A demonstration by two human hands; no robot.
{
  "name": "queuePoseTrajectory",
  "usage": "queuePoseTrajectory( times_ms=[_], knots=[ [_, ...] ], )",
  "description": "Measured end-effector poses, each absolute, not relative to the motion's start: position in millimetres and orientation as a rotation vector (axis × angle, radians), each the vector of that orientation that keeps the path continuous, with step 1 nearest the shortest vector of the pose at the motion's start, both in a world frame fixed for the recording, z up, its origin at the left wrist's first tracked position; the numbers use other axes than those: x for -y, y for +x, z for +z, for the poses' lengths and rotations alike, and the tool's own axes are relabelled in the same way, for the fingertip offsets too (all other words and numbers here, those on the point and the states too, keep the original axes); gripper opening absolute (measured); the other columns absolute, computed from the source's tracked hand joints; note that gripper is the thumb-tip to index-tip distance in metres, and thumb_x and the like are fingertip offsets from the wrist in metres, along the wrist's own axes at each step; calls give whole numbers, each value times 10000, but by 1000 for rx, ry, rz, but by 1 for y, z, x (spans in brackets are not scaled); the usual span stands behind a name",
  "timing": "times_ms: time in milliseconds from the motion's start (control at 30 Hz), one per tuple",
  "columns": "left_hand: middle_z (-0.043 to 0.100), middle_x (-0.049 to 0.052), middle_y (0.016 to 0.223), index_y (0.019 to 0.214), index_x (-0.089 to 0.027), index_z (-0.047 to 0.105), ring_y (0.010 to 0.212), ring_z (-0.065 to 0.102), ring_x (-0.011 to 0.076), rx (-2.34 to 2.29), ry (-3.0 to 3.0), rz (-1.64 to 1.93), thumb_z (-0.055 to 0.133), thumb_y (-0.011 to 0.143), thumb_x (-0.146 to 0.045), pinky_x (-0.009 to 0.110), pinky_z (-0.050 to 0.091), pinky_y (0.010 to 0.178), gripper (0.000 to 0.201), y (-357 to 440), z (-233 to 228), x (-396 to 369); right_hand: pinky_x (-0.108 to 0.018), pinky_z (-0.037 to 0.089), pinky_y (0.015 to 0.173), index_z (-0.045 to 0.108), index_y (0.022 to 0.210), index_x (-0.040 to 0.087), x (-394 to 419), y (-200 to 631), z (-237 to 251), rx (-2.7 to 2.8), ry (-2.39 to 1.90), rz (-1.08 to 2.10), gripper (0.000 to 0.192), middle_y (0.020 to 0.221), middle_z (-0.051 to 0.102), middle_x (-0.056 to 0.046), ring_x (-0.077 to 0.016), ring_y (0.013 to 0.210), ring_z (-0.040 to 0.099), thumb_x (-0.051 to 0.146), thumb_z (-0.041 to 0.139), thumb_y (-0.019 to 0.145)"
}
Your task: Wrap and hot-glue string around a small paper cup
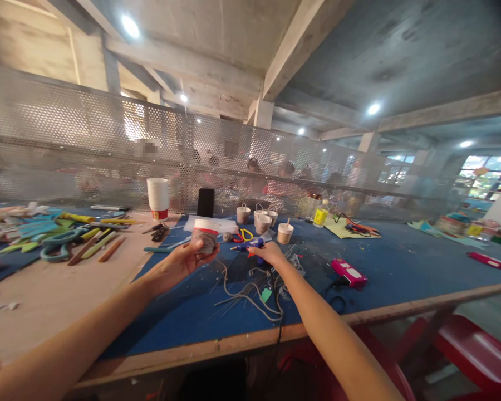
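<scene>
My left hand [188,259] is closed round a paper cup [205,233] with a white and red top and grey cord-like wrapping lower down. To its right, my right hand [269,253] grips a blue glue gun [255,244] whose nozzle points left toward the cup, with a gap between them. Below my hands lie loose grey cord [250,285] and thin strands on the blue mat. A small ball of cord [227,236] and yellow-handled pliers [245,235] sit just behind the glue gun.
Several small wrapped cups [263,224] stand behind my hands. A stack of paper cups [157,197] and a black phone [206,203] are farther left. Scissors [60,245] and tools lie on the left. A pink box [348,273] with a black cable lies right. Mesh panels [217,161] border the table's back.
</scene>
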State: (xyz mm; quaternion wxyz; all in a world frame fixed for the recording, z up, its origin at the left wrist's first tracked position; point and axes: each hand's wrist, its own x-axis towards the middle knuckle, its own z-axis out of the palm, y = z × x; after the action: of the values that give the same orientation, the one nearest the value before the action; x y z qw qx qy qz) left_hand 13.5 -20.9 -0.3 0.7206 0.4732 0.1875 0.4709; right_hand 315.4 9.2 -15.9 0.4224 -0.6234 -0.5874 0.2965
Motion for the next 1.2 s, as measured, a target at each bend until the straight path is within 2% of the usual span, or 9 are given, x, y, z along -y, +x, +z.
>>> queuePoseTrajectory(
  times_ms=[100, 167, 300, 400, 500, 633, 800, 1033, 1200],
  knots=[
    [748, 161, 1218, 1226, -88, 691, 1152, 689, 283, -417, 1056, 1030, 713, 891, -285, 354, 507, 1066, 390, 13, -2, 20, -215, 298, 440, 445, 404, 228, -8, 318, -16, 1675, -1760, 412, 555, 370, 348, 69, -103, 394, 404, 576, 790, 663],
    [745, 161, 1225, 1214, -108, 705, 1141, 696, 282, -429, 1061, 1024, 722, 883, -290, 367, 518, 1058, 379, 14, -3, 21, -229, 347, 477, 464, 427, 228, -4, 317, -14, 1697, -1801, 167, 544, 421, 439, 30, -140, 469, 509, 576, 778, 702],
    [741, 170, 1225, 1182, -114, 724, 1139, 698, 284, -442, 1083, 1022, 725, 878, -286, 380, 528, 1047, 349, 15, -3, 22, -251, 464, 623, 630, 651, 208, 5, 305, -9, 1674, -1584, -173, 298, 771, 693, -64, -189, 755, 661, 437, 776, 773],
    [731, 182, 1242, 1174, -106, 723, 1146, 696, 290, -453, 1108, 1033, 725, 875, -273, 386, 523, 1050, 343, 16, -3, 23, -267, 507, 692, 696, 842, 202, 9, 279, -2, 1800, -1363, 210, 192, 837, 727, -44, -170, 757, 680, 384, 665, 895],
    [714, 179, 1280, 1198, -114, 710, 1164, 688, 286, -454, 1133, 1044, 703, 893, -283, 388, 511, 1058, 349, 16, -5, 22, -270, 536, 733, 702, 957, 201, 12, 249, 2, 1913, -1079, 661, 231, 891, 741, -19, -160, 790, 693, 412, 706, 864],
    [694, 157, 1330, 1232, -142, 705, 1179, 678, 277, -430, 1143, 1038, 713, 888, -300, 384, 496, 1074, 379, 15, -7, 18, -278, 537, 770, 681, 993, 186, 18, 225, 10, 1865, -974, 622, 305, 994, 724, -40, -161, 848, 681, 396, 775, 794],
    [690, 157, 1339, 1244, -140, 705, 1160, 687, 268, -415, 1132, 1019, 713, 888, -274, 389, 501, 1070, 380, 15, -6, 19, -276, 528, 761, 678, 844, 184, 22, 223, 13, 1836, -911, 552, 169, 933, 695, -35, -154, 807, 658, 339, 740, 816],
    [727, 159, 1273, 1209, -137, 723, 1162, 689, 301, -476, 1167, 1000, 672, 910, -291, 393, 506, 1057, 340, 19, 1, 27, -254, 514, 576, 550, 853, 216, 17, 224, 4, 1627, -921, 875, 100, 738, 694, 30, -138, 539, 658, 249, 639, 820],
    [734, 140, 1267, 1204, -145, 724, 1150, 695, 303, -495, 1170, 982, 673, 905, -290, 398, 508, 1059, 336, 19, 1, 28, -270, 548, 708, 639, 882, 205, 19, 232, 7, 1684, -912, 773, 96, 736, 699, 10, -163, 690, 703, 297, 643, 854]
  ],
)
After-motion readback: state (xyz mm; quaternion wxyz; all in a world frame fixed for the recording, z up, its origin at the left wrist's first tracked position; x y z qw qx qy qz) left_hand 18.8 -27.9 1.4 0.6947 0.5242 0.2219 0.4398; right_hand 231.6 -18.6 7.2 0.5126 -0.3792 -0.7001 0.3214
